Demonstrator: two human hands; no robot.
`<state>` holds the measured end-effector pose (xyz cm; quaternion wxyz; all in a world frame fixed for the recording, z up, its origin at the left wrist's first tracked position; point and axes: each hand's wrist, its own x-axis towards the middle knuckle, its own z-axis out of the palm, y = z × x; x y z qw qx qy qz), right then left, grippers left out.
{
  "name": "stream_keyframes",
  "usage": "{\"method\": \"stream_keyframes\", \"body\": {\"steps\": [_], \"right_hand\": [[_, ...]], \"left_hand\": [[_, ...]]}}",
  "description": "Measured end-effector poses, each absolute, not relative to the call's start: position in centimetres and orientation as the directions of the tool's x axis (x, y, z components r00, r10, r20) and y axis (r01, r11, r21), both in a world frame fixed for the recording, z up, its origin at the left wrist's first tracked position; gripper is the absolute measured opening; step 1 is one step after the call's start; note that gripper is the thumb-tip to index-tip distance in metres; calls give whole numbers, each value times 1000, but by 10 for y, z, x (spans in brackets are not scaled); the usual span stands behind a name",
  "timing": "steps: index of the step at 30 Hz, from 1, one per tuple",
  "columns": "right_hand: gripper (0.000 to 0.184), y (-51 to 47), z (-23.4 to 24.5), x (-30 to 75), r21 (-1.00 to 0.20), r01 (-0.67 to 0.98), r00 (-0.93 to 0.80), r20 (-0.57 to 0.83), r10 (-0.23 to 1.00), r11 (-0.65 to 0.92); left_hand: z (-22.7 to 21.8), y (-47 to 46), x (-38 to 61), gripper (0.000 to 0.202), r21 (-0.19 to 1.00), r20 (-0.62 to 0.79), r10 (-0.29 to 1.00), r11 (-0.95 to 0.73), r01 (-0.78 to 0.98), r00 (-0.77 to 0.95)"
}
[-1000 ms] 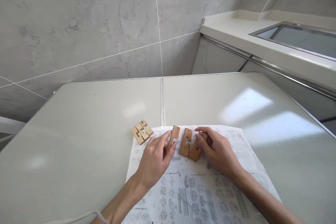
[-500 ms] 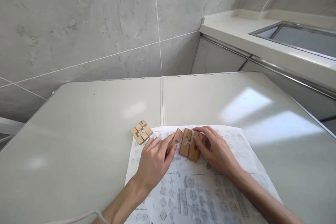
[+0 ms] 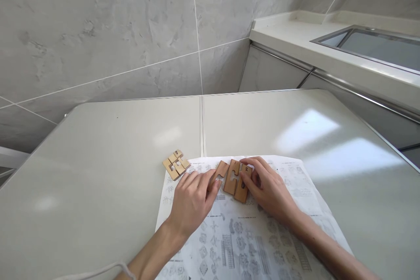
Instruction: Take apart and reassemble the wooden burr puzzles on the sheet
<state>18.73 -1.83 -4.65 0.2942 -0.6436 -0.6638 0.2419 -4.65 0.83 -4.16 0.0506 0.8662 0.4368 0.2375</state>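
Three notched wooden puzzle bars lie side by side on a printed instruction sheet (image 3: 249,240). My left hand (image 3: 192,201) pinches the leftmost bar (image 3: 221,169) between thumb and fingers. My right hand (image 3: 267,188) has its fingers closed on the rightmost bar (image 3: 244,178), marked "2", which lies against the middle bar (image 3: 232,176). To the left of the sheet, a small interlocked cluster of wooden pieces (image 3: 176,164) rests on the table, near my left fingertips but apart from them.
The pale folding table (image 3: 114,148) has a seam down its middle and stands against a grey tiled wall. A white counter with a steel sink (image 3: 370,43) runs along the right. A white cord (image 3: 95,270) lies by my left forearm.
My left hand tipped its bar down from a raised tilt to lie beside the middle bar. My right hand pressed the bar marked "2" flat against the middle bar.
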Motion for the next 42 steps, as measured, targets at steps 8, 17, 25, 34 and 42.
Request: {"method": "stream_keyframes", "body": {"steps": [8, 17, 25, 34, 42], "right_hand": [[25, -20, -48, 187, -708, 703, -13, 85, 996, 70], [28, -22, -43, 184, -733, 671, -90, 70, 994, 112], [36, -31, -40, 179, -846, 482, -279, 99, 955, 228], [67, -34, -41, 174, -912, 298, -394, 150, 907, 280], [66, -35, -48, 174, -914, 307, -359, 148, 922, 266]], "left_hand": [[-39, 9, -46, 21, 324, 377, 765, -637, 700, 522], [-31, 10, -48, 46, 381, 337, 646, -759, 529, 685], [-31, 9, -48, 65, 399, 323, 643, -758, 516, 695], [-35, 9, -46, 52, 391, 397, 730, -682, 617, 555], [-39, 12, -48, 37, 336, 448, 770, -617, 712, 455]]}}
